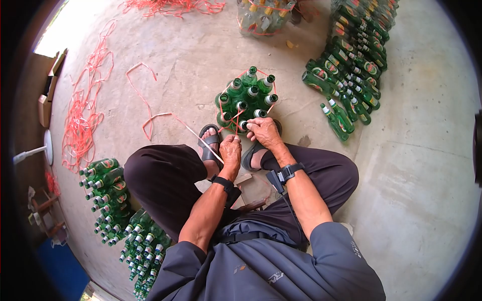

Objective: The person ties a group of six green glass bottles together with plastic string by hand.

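A cluster of green glass bottles [252,91] stands upright on the floor between my feet, with pink plastic strapping [237,120] around it and across its near side. My left hand [231,152] is closed on the strapping at the cluster's near edge, and a loose pale tail runs from there to the left. Close beside a near bottle's mouth, my right hand [266,133] has its thumb and fingers pinched together. What lies between those fingertips is too small to make out.
Many green bottles lie stacked at the right [346,75] and at my left [108,195]. A tangle of pink strapping [80,128] spreads over the left floor. A strapped bundle of clear bottles [264,17] stands ahead. A white fan-like object [47,146] is at far left.
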The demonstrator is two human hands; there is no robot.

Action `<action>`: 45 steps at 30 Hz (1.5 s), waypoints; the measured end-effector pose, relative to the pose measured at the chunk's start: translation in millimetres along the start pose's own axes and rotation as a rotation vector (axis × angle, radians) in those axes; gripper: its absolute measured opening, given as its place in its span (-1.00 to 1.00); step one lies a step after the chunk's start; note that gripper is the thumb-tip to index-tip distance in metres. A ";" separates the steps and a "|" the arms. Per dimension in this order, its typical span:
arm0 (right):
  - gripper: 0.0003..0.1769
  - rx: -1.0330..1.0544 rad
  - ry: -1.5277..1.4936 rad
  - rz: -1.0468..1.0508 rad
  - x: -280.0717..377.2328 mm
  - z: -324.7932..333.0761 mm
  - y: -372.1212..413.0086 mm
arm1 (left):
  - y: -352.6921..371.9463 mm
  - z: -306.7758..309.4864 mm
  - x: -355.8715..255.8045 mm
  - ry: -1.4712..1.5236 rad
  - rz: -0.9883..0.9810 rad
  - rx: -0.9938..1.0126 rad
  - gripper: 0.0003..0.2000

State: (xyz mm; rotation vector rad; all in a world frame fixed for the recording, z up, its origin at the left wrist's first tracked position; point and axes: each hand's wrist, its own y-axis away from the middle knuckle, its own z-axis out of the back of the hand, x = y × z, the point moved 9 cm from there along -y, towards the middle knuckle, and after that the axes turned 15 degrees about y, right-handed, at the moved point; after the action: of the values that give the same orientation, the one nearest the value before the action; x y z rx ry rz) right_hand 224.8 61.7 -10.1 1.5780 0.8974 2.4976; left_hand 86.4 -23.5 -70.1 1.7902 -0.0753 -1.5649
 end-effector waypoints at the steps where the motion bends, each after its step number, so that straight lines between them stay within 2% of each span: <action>1: -0.72 0.000 -0.001 -0.003 -0.1 -0.3 1.3 | -0.8 -1.4 5.1 -0.001 0.003 0.001 -0.77; 5: -0.73 -0.056 0.011 -0.003 5.8 4.3 5.2 | -13.3 -7.7 27.0 0.077 0.037 0.012 -0.83; 8: -0.73 -0.136 0.048 0.007 1.5 7.4 10.9 | -4.9 -16.9 25.7 0.343 0.223 0.054 -0.87; 10: -0.70 -0.222 0.064 0.066 0.6 8.6 12.0 | -7.8 -18.0 27.1 0.372 0.256 0.074 -0.87; 20: -0.65 -0.264 0.072 0.041 2.7 11.5 9.5 | -10.2 -19.7 26.6 0.422 0.372 0.117 -0.89; 22: -0.69 -0.326 0.086 0.099 10.3 14.6 11.4 | -14.1 -19.2 28.6 0.435 0.380 0.119 -0.90; 25: -0.74 -0.343 0.113 0.137 13.9 15.7 6.1 | -19.0 -19.7 29.1 0.446 0.421 0.109 -0.92; 28: -0.79 -0.292 0.110 0.075 13.0 18.2 3.2 | -22.8 -16.3 31.4 0.509 0.529 0.035 -0.91; 29: -0.79 -0.291 0.111 0.073 9.1 18.3 0.7 | -22.6 -15.8 30.2 0.509 0.531 0.034 -0.91; 31: -0.77 -0.377 0.304 0.126 10.7 23.0 -1.8 | -23.2 -14.7 26.8 0.464 0.518 0.042 -0.90; 35: -0.77 -0.342 0.305 0.128 13.1 20.6 -0.7 | -14.1 -13.9 24.7 0.433 0.510 0.029 -0.91; 39: -0.78 -0.296 0.297 0.158 10.4 15.2 -1.9 | 5.6 -11.2 24.5 0.466 0.533 -0.009 -0.81; 43: -0.77 -0.302 0.279 0.159 9.5 17.4 -2.8 | 25.2 -14.9 16.7 0.536 0.547 0.006 -0.81; 45: -0.77 -0.281 0.219 0.108 4.7 20.0 -1.0 | 33.1 -22.1 9.9 0.591 0.603 0.115 -0.80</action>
State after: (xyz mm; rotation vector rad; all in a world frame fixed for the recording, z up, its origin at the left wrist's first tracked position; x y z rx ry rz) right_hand 239.1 72.9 -0.6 1.3193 0.4586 2.7629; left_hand 122.0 -41.5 -60.4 2.0026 -0.3851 -0.5964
